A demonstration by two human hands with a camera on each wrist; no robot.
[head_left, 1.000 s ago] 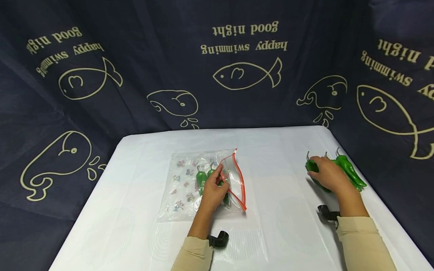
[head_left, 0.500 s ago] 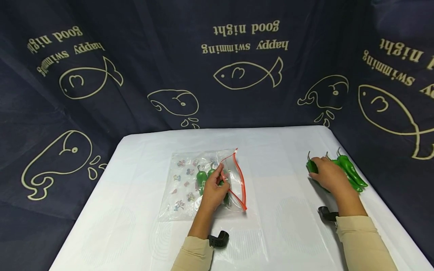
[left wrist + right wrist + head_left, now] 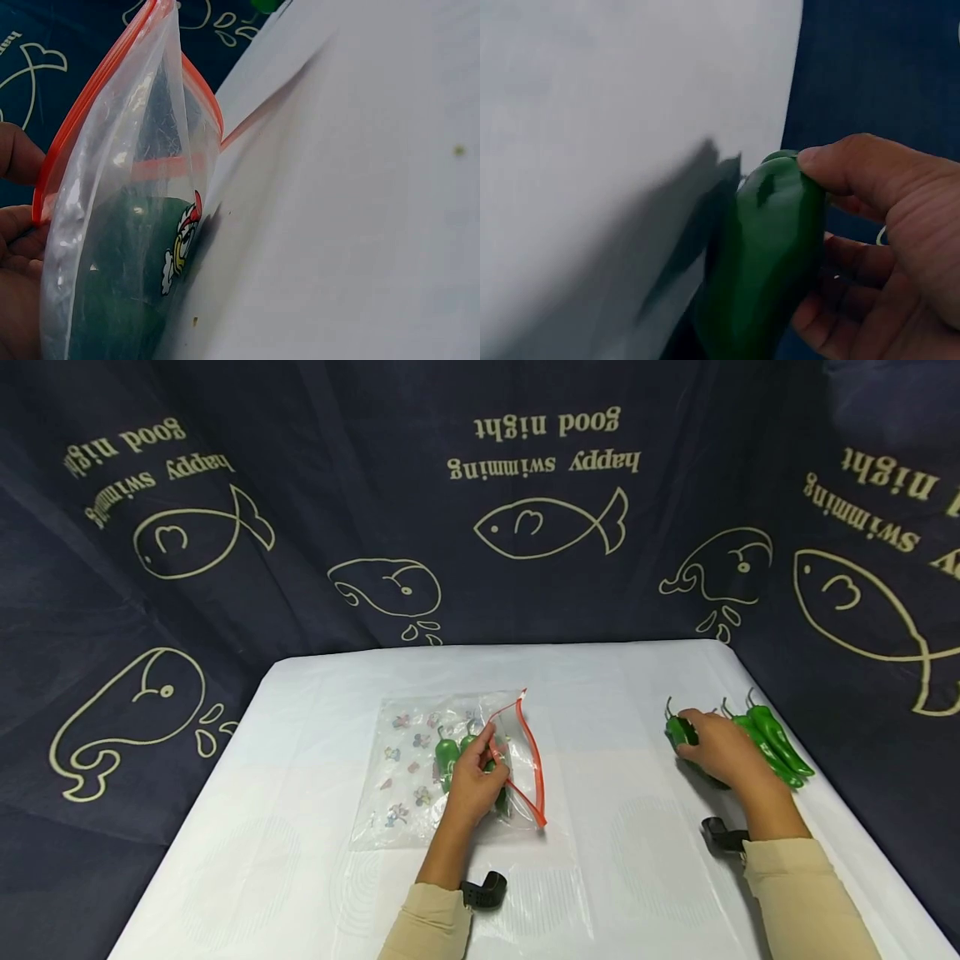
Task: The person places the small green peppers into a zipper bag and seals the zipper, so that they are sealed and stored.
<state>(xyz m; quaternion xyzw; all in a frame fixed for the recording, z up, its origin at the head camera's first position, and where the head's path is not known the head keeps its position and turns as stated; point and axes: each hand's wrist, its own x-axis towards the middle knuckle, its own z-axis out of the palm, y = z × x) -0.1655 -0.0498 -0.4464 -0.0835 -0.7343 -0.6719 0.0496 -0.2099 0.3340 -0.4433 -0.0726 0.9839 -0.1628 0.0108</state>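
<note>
A clear zip bag (image 3: 411, 767) with small cartoon prints lies at the middle of the table, its red-edged mouth gaping to the right. Green peppers (image 3: 446, 755) show through the plastic. My left hand (image 3: 474, 778) pinches the near layer of the mouth by its red zip strip (image 3: 90, 101), keeping it raised. Off to the right, my right hand (image 3: 722, 748) grips a long green pepper (image 3: 769, 240), thumb on one side and fingers on the other. In the head view the pepper's curved stem points away, and part of its body hides behind the hand.
Just right of my right hand, more green peppers (image 3: 778, 739) lie near the right edge of the white-covered table (image 3: 300, 735). A dark blue curtain (image 3: 375, 510) with fish and whale drawings hangs behind and at both sides.
My right hand has shifted slightly left with the green pepper in its grip, away from the other peppers. The left hand and the bag stay as they were.
</note>
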